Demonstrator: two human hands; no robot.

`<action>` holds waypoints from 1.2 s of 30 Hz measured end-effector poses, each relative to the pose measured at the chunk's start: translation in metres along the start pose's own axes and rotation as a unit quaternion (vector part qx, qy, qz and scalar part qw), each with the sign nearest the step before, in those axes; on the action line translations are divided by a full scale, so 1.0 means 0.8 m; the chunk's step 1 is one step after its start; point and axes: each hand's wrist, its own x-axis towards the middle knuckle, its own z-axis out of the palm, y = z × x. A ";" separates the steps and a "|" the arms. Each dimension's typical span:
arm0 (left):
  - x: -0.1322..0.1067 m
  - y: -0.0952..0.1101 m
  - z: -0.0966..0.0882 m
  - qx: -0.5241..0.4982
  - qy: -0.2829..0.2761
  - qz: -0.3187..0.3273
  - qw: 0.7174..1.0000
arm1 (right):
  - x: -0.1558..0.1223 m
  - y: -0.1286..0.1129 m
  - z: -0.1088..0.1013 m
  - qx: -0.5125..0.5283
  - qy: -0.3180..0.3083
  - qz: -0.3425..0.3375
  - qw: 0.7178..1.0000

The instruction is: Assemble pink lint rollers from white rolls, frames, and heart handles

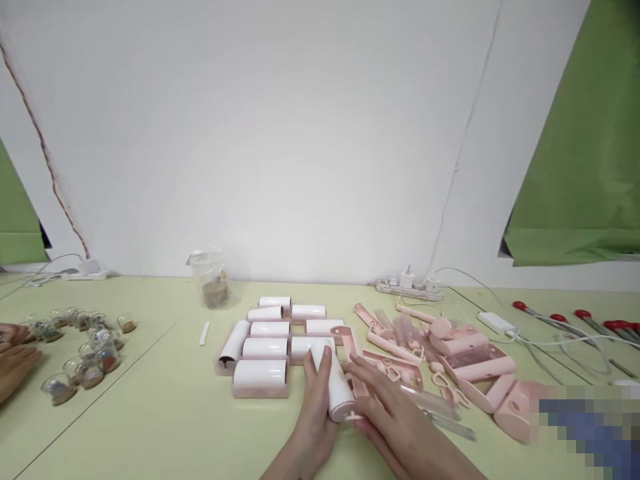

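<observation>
Gripped the white roll (336,383) at 6 o'clock on the worktop (150,413), fingers of the left hand (315,417) clamped around it. Couldn't tell whether the right hand (400,423) pinched its end. Looked light, stiff, crushable; best taken mid-barrel.

**A small hand-assembly workshop.** A long pale-green table (150,413) runs along a bare white wall (280,133), which is hung at both sides with green cloth (580,167). Stock is laid out in batches. One item is repeated in rows, the white roll (270,328) in a pink cradle, and beside the rows is a loose heap of pink plastic parts (450,360) of matching make. A second station at the left edge holds a cluster of small glass vials (90,353), with another person's hand (17,370) next to them. A power strip (407,287) with plugged-in adapters lies against the wall. Red-handled tools (575,320) lie in a row at the far right.
</observation>
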 end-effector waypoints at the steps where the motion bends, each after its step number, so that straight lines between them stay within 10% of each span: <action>1: 0.000 -0.002 0.000 0.009 -0.010 0.006 1.000 | -0.001 0.001 0.003 -0.013 -0.003 0.000 1.000; 11: -0.010 -0.008 0.008 0.088 -0.087 -0.008 0.992 | -0.020 0.015 0.031 0.005 0.108 0.085 0.990; 22: -0.013 0.000 0.009 0.141 -0.134 0.015 0.981 | -0.017 0.010 0.027 -0.067 0.183 0.028 0.980; 29: -0.008 0.027 0.001 0.343 -0.176 -0.028 0.922 | -0.010 0.023 -0.016 0.037 0.130 0.159 0.978; 36: -0.008 0.033 -0.008 0.533 -0.310 -0.024 0.787 | 0.003 0.017 -0.070 -0.012 -0.141 0.179 0.974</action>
